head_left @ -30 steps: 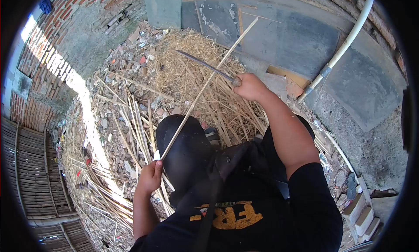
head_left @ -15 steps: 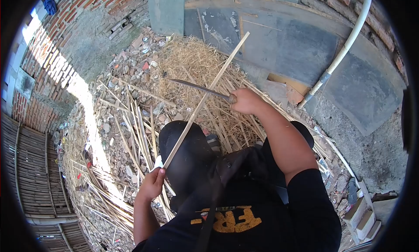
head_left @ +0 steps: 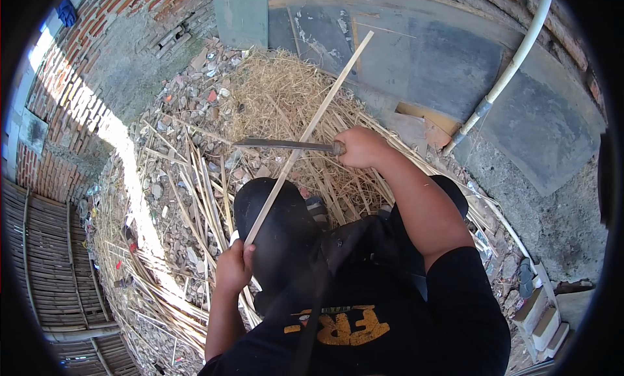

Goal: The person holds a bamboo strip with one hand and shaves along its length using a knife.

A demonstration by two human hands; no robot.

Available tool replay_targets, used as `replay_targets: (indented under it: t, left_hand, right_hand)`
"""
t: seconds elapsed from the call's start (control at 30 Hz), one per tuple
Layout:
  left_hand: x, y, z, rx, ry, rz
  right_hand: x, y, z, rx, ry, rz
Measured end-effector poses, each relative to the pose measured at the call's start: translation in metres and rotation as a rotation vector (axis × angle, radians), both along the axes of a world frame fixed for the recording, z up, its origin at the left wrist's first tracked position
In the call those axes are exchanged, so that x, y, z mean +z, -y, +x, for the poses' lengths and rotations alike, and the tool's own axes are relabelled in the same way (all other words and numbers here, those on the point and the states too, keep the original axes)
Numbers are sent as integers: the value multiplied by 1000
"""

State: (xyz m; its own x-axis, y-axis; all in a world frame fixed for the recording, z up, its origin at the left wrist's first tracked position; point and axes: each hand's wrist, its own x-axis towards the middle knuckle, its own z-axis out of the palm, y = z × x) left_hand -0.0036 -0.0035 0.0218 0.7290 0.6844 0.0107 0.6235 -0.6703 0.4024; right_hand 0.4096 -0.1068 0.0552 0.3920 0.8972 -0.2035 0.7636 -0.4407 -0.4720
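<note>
A long, pale bamboo strip (head_left: 318,116) slants up and away across my left knee. Its near end is gripped in my left hand (head_left: 234,267), thumb along the strip. My right hand (head_left: 361,147) is wrapped around the wooden handle of a long-bladed knife (head_left: 279,144). The dark blade points left and crosses the strip about midway along its length. From this angle I cannot tell how deeply the edge meets the strip. Thin shavings (head_left: 276,83) lie heaped on the ground beyond my feet.
Many loose bamboo strips (head_left: 201,174) lie on the rubble to the left, more below them. Grey panels (head_left: 429,64) lean along the far wall, with a white pipe (head_left: 513,73) at right. A brick wall (head_left: 84,96) and a slatted bamboo panel (head_left: 49,259) stand at left.
The knife has moved left and a little nearer along the strip, its blade now almost level. My left hand has shifted slightly right, and the strip's far end has risen in view.
</note>
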Motion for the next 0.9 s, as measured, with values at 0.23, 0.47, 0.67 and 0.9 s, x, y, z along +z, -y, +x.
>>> replay_targets:
  t: [0.23, 0.47, 0.67, 0.9]
  left_hand:
    - [19, 8, -4, -34, -68, -62]
    - [-3, 22, -6, 22, -59, 22]
    - [0, 19, -4, -7, -49, -7]
    - [-10, 16, -7, 15, 48, -31]
  right_hand:
    - [5, 9, -25, 173, 159, 4]
    - [-3, 18, 28, -171, 35, -6]
    - [9, 19, -8, -42, 62, -29]
    - [-4, 12, 31, -114, -45, -11]
